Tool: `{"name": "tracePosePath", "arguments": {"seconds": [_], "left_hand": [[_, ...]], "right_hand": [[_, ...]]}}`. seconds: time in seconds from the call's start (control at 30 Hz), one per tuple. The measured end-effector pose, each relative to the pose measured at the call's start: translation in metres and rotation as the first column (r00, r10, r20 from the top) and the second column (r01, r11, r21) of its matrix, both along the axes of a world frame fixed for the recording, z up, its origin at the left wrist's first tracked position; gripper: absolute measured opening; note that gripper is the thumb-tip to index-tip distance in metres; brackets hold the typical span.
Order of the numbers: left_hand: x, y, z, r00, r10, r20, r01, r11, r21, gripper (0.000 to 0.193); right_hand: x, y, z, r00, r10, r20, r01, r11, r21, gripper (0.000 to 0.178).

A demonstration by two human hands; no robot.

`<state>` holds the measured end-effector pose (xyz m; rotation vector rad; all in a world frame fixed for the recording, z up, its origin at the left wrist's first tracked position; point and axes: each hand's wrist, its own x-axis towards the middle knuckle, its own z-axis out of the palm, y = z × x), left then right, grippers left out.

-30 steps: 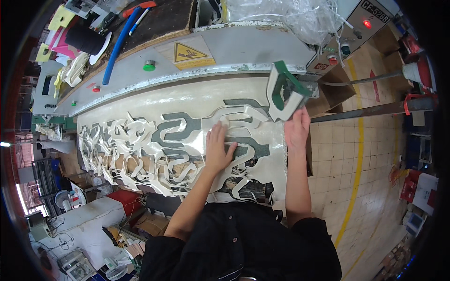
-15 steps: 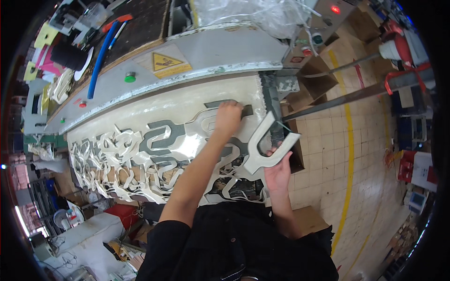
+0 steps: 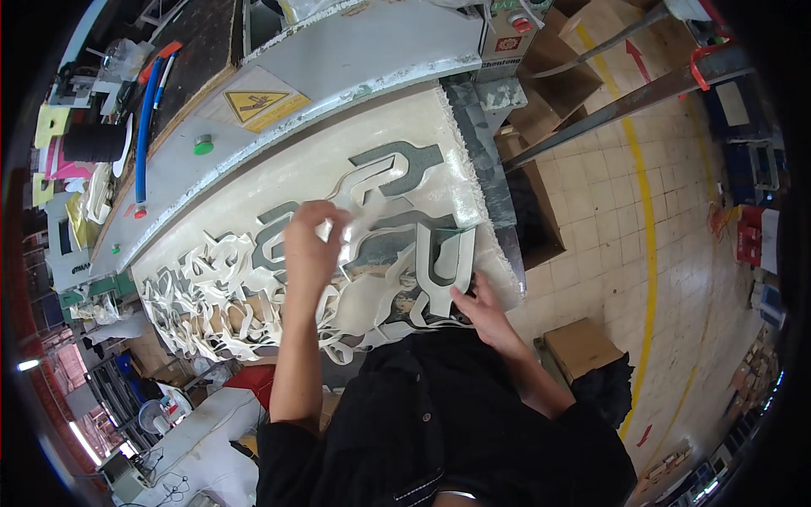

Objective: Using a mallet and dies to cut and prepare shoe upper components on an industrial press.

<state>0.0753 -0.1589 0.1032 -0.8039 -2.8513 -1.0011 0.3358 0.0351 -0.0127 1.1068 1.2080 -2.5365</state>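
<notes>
A thick, pale U-shaped piece with a short stem and dark inner walls is gripped at its lower right by my right hand. It stands over the right end of the cream sheet, with a thin bar across its prongs. Whether it touches the sheet, I cannot tell. My left hand is above the middle of the sheet, fingers curled and smeared by motion. Beneath it are grey curved cut-outs and loose pale strips. A U-shaped grey opening, with a pale strip beside it, shows farther back.
A grey machine beam with a yellow warning label and a green button runs behind the sheet. Tangled pale scraps cover the left part. Cardboard boxes and a slanting metal bar are at the right.
My left hand has moved left and toward me, away from the grey opening. My right hand has brought the U-shaped piece left over the sheet and turned it more upright. The view has shifted.
</notes>
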Motion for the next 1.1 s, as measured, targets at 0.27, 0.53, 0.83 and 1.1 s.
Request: {"name": "tracePosePath", "arguments": {"seconds": [0.27, 0.53, 0.83, 1.1], "left_hand": [[0.041, 0.064, 0.022, 0.917, -0.023, -0.398, 0.144, 0.950, 0.278, 0.022], [0.123, 0.042, -0.038, 0.815, -0.580, -0.006, 0.579, 0.813, 0.055, 0.031], [0.142, 0.040, -0.024, 0.802, -0.581, 0.141, 0.577, 0.814, 0.072, 0.049], [0.138, 0.034, -0.035, 0.778, -0.610, 0.149, 0.583, 0.791, 0.186, 0.052]], "right_hand": [[0.014, 0.003, -0.006, 0.994, 0.069, -0.086, -0.076, 0.994, -0.084, 0.076], [0.024, -0.003, 0.013, 0.971, -0.177, -0.161, 0.109, 0.926, -0.362, 0.072], [0.024, -0.002, 0.005, 0.949, -0.169, -0.267, 0.085, 0.950, -0.301, 0.073], [0.019, 0.004, 0.009, 0.946, -0.156, -0.284, 0.073, 0.957, -0.282, 0.076]]}}
